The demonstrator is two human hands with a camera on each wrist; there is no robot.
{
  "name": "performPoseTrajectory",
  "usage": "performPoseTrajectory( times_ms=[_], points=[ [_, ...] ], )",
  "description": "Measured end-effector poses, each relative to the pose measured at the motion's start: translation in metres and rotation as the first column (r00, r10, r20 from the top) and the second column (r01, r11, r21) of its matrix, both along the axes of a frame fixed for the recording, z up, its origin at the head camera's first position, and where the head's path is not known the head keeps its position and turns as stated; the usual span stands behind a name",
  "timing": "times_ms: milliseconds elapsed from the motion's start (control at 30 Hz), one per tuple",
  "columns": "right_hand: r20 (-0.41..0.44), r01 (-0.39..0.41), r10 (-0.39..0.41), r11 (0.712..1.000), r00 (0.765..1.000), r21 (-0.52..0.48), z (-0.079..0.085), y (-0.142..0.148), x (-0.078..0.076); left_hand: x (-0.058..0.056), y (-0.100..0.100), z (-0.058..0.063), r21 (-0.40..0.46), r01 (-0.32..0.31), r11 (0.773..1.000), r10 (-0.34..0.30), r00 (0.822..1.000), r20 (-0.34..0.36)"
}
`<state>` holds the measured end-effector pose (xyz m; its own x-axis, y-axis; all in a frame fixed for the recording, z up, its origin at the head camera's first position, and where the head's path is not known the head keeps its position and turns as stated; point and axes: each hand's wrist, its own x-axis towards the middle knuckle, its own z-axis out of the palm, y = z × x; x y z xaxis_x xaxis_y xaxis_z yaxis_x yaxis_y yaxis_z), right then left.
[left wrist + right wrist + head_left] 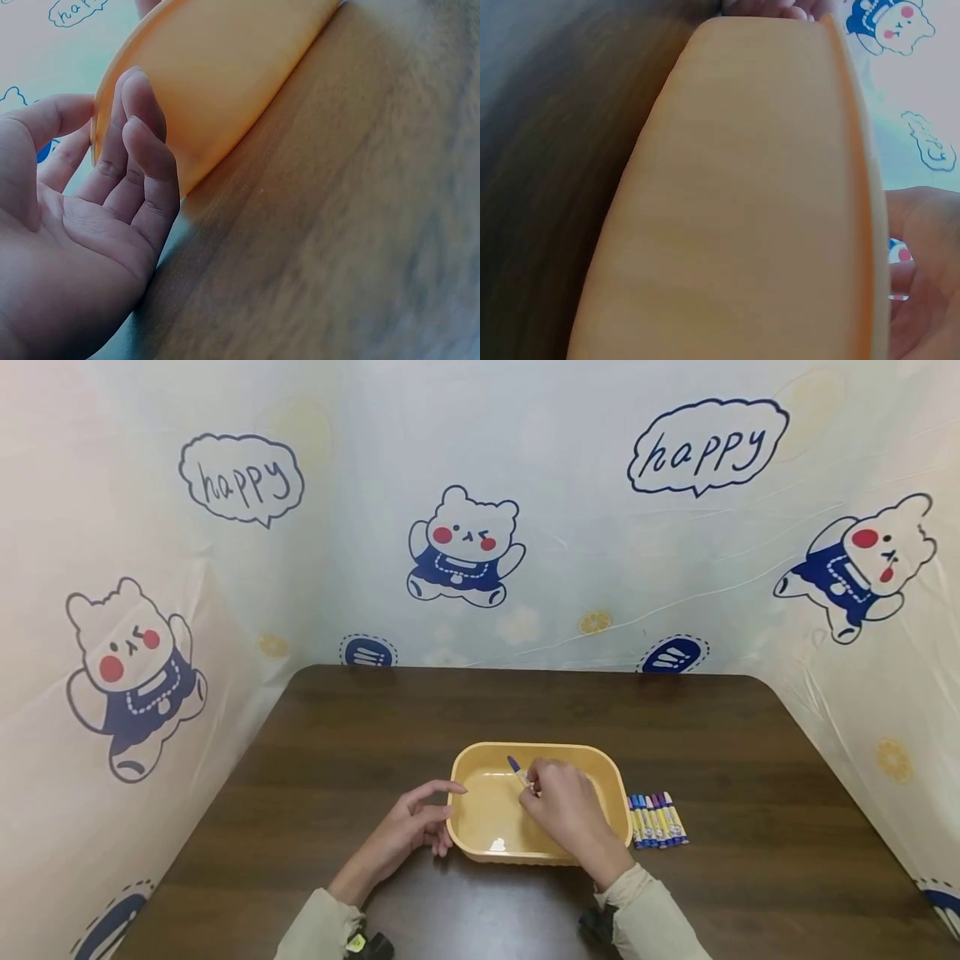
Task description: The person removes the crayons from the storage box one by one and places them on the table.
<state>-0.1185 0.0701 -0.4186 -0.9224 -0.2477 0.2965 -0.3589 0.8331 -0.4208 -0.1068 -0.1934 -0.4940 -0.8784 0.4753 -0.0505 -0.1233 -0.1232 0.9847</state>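
Observation:
A yellow plastic basin (480, 835) sits on the table. At its left end my left hand (408, 827) holds the rim, index finger over the edge and thumb against it. In the left wrist view, that hand's (97, 180) other fingers curl beside the basin's outer wall (210, 82). My right hand (566, 802) is over the inside of the basin and pinches a crayon (516, 767) with a dark blue end and pale wrapper. The basin's side wall (735, 187) fills much of the right wrist view and hides the crayon; part of the right hand (926, 262) shows beyond the rim.
Several crayons (656, 820) with yellow wrappers and blue, purple or pink ends lie side by side just right of the basin. The dark wooden table (360, 727) extends around it. A printed curtain (570, 543) hangs behind the table and along both sides.

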Motion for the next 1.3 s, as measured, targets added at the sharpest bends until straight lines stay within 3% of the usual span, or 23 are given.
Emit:
performPoseTrajectory(
  times_ms=[300, 433, 700, 867, 1033, 1300],
  points=[
    [-0.082, 0.113, -0.122, 0.988, 0.989, -0.107, 0.003, 0.051, 0.011, -0.003, -0.002, 0.002, -0.016, 0.001, 1.0, -0.001, 1.0, 0.004],
    [-0.07, 0.182, -0.197, 0.968, 0.978, -0.173, 0.004, 0.082, 0.015, -0.002, -0.002, 0.001, -0.014, 0.003, 1.0, -0.002, 1.0, 0.009],
    [0.058, 0.327, -0.322, 0.926, 0.945, -0.188, -0.002, 0.152, 0.018, -0.002, -0.002, -0.001, -0.002, 0.003, 1.0, -0.003, 1.0, 0.013],
    [0.239, 0.329, -0.294, 0.936, 0.926, -0.126, -0.02, 0.188, 0.015, -0.001, -0.002, -0.001, 0.004, 0.009, 1.0, -0.009, 1.0, 0.013],
    [0.397, 0.308, -0.245, 0.946, 0.885, -0.103, -0.036, 0.205, 0.016, -0.002, 0.0, -0.001, -0.01, 0.007, 1.0, -0.007, 1.0, 0.016],
    [0.453, 0.331, -0.231, 0.931, 0.861, -0.155, -0.047, 0.217, 0.017, -0.002, -0.001, -0.001, -0.017, 0.001, 1.0, -0.001, 1.0, 0.014]
  ],
)
